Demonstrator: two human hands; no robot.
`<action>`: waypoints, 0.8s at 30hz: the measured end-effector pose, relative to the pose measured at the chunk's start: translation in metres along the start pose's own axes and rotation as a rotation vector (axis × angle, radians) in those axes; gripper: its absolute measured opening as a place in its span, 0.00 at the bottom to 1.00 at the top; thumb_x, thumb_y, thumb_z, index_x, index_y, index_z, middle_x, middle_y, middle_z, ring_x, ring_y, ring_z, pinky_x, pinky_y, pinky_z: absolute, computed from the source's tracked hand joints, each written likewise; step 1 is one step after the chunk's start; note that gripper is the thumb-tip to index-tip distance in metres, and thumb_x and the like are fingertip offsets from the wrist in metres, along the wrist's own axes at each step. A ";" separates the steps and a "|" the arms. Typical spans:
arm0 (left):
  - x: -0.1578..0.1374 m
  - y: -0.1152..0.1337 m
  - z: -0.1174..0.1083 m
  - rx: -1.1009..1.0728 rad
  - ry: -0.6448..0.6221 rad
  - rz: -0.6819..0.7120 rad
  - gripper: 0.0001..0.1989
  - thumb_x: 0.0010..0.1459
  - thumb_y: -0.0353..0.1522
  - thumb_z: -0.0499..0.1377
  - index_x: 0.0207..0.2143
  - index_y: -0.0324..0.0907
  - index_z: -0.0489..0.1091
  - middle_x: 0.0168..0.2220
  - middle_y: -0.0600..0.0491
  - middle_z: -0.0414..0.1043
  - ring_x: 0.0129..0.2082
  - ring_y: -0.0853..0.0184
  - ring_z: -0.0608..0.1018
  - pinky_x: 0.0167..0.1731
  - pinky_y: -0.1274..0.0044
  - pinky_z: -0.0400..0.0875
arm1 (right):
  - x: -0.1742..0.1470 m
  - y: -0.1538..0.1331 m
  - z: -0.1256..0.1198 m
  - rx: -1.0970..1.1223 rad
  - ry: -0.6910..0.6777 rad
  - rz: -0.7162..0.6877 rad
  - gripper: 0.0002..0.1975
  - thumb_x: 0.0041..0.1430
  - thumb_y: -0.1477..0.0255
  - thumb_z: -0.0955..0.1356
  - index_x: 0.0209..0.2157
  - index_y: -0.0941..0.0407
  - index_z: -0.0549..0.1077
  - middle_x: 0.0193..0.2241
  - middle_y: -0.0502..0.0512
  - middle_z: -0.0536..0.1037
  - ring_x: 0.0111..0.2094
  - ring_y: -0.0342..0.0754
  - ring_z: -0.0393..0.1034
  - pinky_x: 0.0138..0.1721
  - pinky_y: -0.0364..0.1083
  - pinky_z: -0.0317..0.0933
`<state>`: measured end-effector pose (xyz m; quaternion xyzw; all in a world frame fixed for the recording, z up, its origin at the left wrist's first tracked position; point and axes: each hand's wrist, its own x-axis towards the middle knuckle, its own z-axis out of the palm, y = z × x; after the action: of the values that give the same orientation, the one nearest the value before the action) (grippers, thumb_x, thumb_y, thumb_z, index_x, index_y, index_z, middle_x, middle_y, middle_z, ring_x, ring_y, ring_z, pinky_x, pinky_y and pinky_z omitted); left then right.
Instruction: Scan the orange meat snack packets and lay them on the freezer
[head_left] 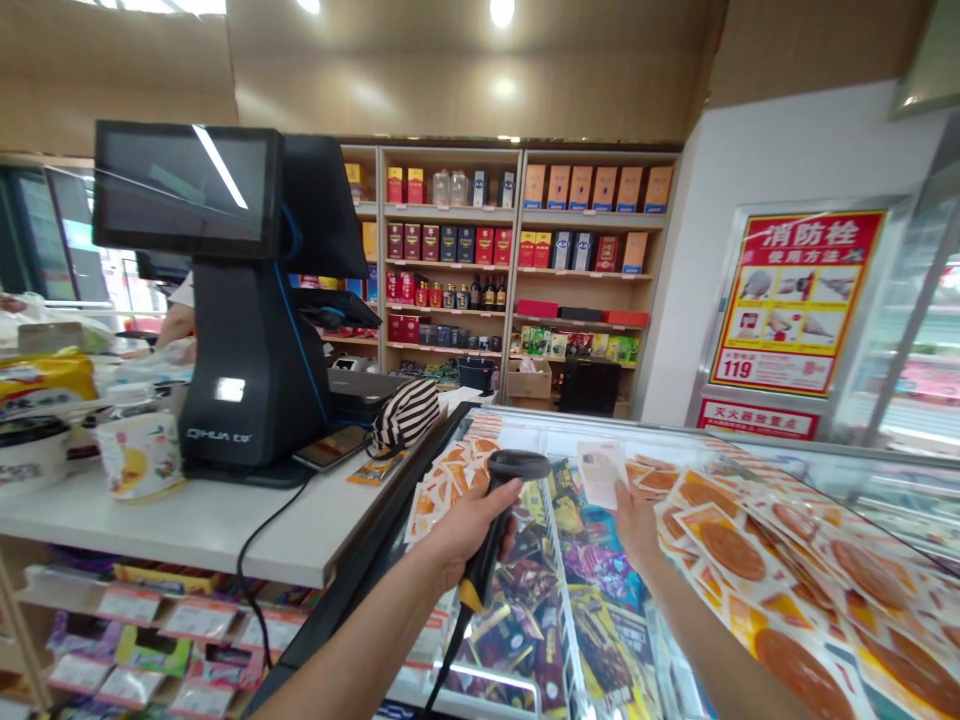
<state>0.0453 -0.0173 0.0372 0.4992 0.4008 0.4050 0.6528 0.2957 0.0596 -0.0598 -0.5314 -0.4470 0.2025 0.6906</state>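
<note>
Black pistol-shaped scanner (pixel 491 548): I grip with curled left fingers (pixel 499 500) | white rectangular paper slip (pixel 598 472): I pinch between right fingers (pixel 624 498)

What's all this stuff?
case: one, clear, front
scanner: one, black, centre
slip: one, white, centre
packets: many, multicolour, inside case
packs: many, orange, case sides
counter: one, white, left
till: one, black, on counter
phone: one, dark, on counter
pouch: one, black-white, on counter
cups: at least two, white, left
snacks: many, multicolour, under counter
boxes: many, multicolour, back shelves
signs: two, red, right wall
left grip: one, on scanner
right grip: one, on slip
</note>
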 end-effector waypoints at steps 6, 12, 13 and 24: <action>0.020 -0.003 -0.006 -0.033 0.147 0.082 0.18 0.41 0.45 0.55 0.23 0.40 0.57 0.14 0.61 0.59 0.12 0.77 0.62 0.13 0.83 0.56 | -0.003 0.002 0.036 -0.251 -0.118 -0.086 0.21 0.46 0.68 0.58 0.42 0.62 0.68 0.38 0.63 0.72 0.45 0.58 0.60 0.47 0.56 0.47; 0.050 0.003 0.006 -0.080 0.205 0.142 0.20 0.40 0.47 0.54 0.18 0.39 0.58 0.11 0.60 0.57 0.10 0.77 0.61 0.12 0.82 0.55 | -0.037 -0.012 0.099 -0.223 -0.415 -0.189 0.16 0.47 0.69 0.59 0.37 0.57 0.70 0.37 0.58 0.73 0.40 0.53 0.65 0.43 0.51 0.55; 0.054 0.004 0.009 -0.097 0.224 0.146 0.19 0.40 0.47 0.55 0.18 0.39 0.58 0.10 0.60 0.56 0.10 0.76 0.61 0.13 0.82 0.56 | -0.041 -0.017 0.106 -0.204 -0.461 -0.203 0.15 0.47 0.69 0.59 0.36 0.56 0.70 0.36 0.57 0.73 0.39 0.52 0.65 0.41 0.50 0.56; 0.091 -0.024 0.071 0.008 0.270 0.274 0.21 0.47 0.47 0.47 0.30 0.39 0.64 0.24 0.52 0.69 0.27 0.68 0.72 0.27 0.79 0.64 | -0.037 -0.059 0.027 0.111 -0.494 0.043 0.25 0.55 0.60 0.50 0.48 0.57 0.60 0.39 0.59 0.72 0.35 0.48 0.68 0.33 0.48 0.61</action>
<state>0.1464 0.0396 0.0164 0.4927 0.4149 0.5517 0.5299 0.2427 0.0259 -0.0201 -0.4363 -0.5790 0.3649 0.5842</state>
